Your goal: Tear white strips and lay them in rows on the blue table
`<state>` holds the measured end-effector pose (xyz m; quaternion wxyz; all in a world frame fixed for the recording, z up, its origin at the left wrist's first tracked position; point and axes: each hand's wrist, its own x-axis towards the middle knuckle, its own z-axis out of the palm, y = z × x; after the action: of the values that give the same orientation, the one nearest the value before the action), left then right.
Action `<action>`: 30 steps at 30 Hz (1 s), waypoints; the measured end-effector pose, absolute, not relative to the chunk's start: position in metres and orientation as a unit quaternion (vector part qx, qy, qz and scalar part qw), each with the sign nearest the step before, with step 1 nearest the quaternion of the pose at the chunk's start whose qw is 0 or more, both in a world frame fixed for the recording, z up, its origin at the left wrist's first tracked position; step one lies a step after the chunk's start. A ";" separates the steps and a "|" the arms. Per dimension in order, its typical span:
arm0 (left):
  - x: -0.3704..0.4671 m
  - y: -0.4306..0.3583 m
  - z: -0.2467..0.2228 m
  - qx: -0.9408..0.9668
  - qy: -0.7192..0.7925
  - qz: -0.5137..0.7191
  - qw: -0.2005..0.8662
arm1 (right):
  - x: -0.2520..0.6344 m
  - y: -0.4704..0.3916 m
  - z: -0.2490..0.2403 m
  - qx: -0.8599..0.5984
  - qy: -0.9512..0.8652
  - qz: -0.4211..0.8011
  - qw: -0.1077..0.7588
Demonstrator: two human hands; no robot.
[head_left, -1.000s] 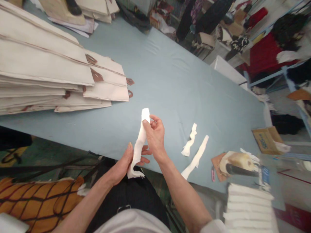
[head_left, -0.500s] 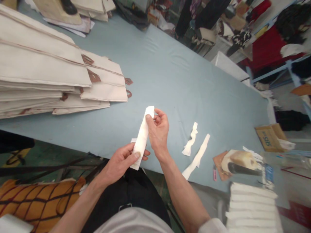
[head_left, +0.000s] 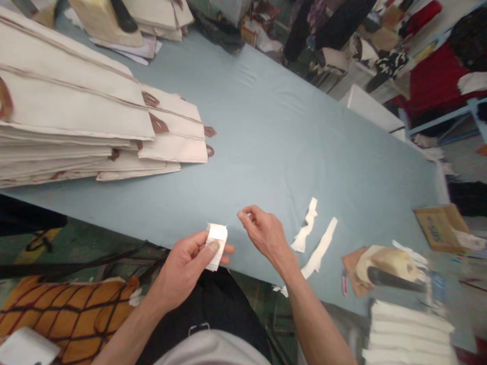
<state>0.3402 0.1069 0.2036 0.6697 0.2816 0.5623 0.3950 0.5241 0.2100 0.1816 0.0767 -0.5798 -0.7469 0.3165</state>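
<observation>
Our left hand (head_left: 185,266) pinches the folded cloth (head_left: 218,234) by the table's (head_left: 281,137) near edge; our right hand (head_left: 267,234) is apart from it, fingertips meeting or not we cannot tell; we best press evenly, keeping layers aligned.

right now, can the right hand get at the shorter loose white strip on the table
Likely yes: the right hand appears to hold nothing, and the shorter strip lies uncovered on the table, close beside it. It points away from the strip, so would probably have to turn.

Two hands (head_left: 186,271) — one folded white bundle (head_left: 217,232), two loose strips (head_left: 306,227) — one pink tool (head_left: 344,285).
</observation>
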 end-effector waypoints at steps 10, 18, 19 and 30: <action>0.338 0.105 0.209 0.335 0.555 0.384 0.658 | 0.506 0.182 0.220 -0.306 -0.888 0.262 0.224; 0.343 0.093 0.204 0.395 0.631 0.338 0.576 | 0.506 0.173 0.208 -0.334 -0.877 0.275 0.210; 0.343 0.092 0.204 0.394 0.632 0.338 0.575 | 0.505 0.172 0.208 -0.360 -0.851 0.320 0.209; 0.341 0.087 0.210 0.342 0.600 0.380 0.615 | 0.508 0.166 0.212 -0.350 -0.845 0.361 0.180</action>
<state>0.3412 0.0874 0.2096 0.6155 0.3423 0.5995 0.3803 0.5081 0.1662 0.2118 0.1805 -0.3502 -0.8454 0.3606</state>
